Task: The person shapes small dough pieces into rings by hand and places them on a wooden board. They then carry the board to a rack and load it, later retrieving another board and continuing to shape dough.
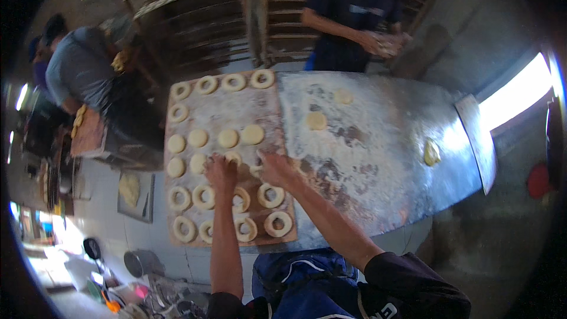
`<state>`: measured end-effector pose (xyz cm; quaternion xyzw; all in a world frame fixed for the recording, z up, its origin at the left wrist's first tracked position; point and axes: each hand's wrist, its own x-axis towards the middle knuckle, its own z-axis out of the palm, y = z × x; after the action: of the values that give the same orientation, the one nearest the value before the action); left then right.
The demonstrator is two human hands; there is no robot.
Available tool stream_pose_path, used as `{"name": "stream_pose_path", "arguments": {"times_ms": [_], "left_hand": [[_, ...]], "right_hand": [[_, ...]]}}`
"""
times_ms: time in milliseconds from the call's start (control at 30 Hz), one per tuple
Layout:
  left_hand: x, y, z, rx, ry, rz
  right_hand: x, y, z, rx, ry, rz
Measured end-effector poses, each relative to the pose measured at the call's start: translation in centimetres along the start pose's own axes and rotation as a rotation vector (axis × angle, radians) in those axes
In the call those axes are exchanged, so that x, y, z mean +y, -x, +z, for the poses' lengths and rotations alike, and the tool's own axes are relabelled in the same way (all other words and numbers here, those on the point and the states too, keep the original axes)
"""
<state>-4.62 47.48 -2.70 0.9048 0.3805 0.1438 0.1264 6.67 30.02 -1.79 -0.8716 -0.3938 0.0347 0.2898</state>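
Note:
A wooden board (221, 106) carries several dough rings (277, 224) along its far and near parts and several flat dough discs (228, 138) across its middle. My left hand (221, 168) is curled over a dough piece (234, 156) among the discs, partly covering it. Just to its right, my right hand (271, 168) reaches onto the board with fingers apart, over another pale piece that it partly hides. The board lies on a floury metal table (378, 153), where two loose discs (316, 120) sit right of the board.
Across the table a co-worker (348, 18) in a dark shirt handles something pale. At left, co-workers (85, 68) bend over a wooden worktop (88, 136). A dough tray (136, 212) and pots (142, 263) are low at left. A yellowish lump (431, 150) and metal strip (472, 142) lie at right.

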Motion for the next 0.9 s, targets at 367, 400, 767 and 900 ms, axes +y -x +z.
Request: {"name": "stream_pose_path", "arguments": {"times_ms": [367,400,767,900], "left_hand": [[19.5,12.7,0.9,-0.343,0.781,0.341],[21.2,13.9,1.3,-0.348,0.760,0.378],[31.2,20.1,6.5,-0.353,1.030,0.171],[33.1,21.7,5.5,-0.577,1.438,-0.167]], "right_hand": [[18.4,11.3,-17.0,0.006,-0.122,0.500],[19.7,11.6,-17.4,0.038,-0.091,0.558],[21.9,19.2,-19.8,0.174,-0.624,0.456],[21.0,22.3,-20.7,0.245,-1.139,0.464]]}}
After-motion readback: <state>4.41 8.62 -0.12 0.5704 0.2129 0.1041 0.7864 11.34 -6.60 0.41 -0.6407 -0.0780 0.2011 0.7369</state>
